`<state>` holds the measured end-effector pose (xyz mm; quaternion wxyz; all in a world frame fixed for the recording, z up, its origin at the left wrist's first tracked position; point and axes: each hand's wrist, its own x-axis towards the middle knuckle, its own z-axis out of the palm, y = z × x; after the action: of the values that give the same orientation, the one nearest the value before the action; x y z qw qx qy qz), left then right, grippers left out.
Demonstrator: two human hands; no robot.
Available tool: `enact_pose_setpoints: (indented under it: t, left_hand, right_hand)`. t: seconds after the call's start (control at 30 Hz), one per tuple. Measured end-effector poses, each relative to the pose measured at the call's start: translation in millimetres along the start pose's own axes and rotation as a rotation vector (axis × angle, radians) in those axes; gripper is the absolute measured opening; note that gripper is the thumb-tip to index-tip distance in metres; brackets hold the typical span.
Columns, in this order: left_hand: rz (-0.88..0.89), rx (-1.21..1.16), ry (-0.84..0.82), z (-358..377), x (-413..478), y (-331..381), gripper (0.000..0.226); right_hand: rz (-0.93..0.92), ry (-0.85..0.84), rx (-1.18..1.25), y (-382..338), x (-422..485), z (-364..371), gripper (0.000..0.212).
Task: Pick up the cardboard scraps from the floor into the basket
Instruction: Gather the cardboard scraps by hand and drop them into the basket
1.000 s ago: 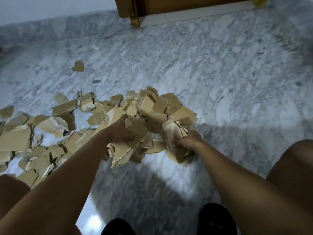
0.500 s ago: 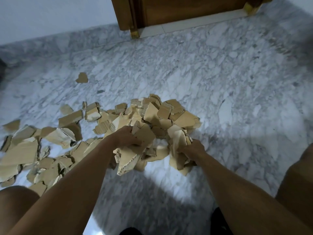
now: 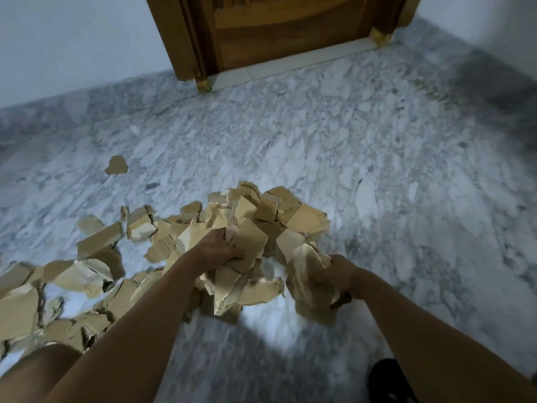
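Mostly the scraps (image 3: 270,219) lie heaped on the floor (image 3: 392,175) near its middle. Loose ones trail from the heap toward the floor's near-left edge, so the spread's long axis runs slantwise from near left to far right. The left hand (image 3: 216,251) grips a bunch at the heap's near side, its fingers curled round several pieces. One long torn piece (image 3: 225,289) hangs under it, its point toward the near edge. The right hand (image 3: 338,276) clutches a second bunch at the heap's right side, fingers wrapped into it. A lone scrap (image 3: 116,165) lies well apart, toward the far left. A wooden door (image 3: 276,33) stands at the far edge with a pale wall (image 3: 72,45) beside it. A dark shoe (image 3: 389,383) shows at the near edge.
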<state>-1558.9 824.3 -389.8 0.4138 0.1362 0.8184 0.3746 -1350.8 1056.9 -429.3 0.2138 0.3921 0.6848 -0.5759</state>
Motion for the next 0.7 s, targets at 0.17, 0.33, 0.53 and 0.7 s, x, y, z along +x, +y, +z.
enact_pose_setpoints:
  t: [0.17, 0.33, 0.53, 0.7]
  left_hand:
    - [0.130, -0.076, 0.011, 25.6, 16.5, 46.4, 0.022]
    - [0.320, -0.133, -0.198, 82.7, 18.7, 122.5, 0.017]
    - [0.374, -0.287, -0.558, 187.0, -14.9, 235.6, 0.018]
    - [0.415, -0.269, -0.825, 277.4, -81.9, 302.7, 0.025]
  right_hand:
    - [-0.021, 0.019, 0.353, -17.1, -34.8, -47.1, 0.050]
    - [-0.226, 0.163, 0.726, -34.1, -74.4, -76.7, 0.063]
    - [-0.377, 0.520, 0.935, -1.8, -170.0, -124.5, 0.046]
    - [-0.458, 0.828, 1.048, 47.9, -282.4, -155.8, 0.039]
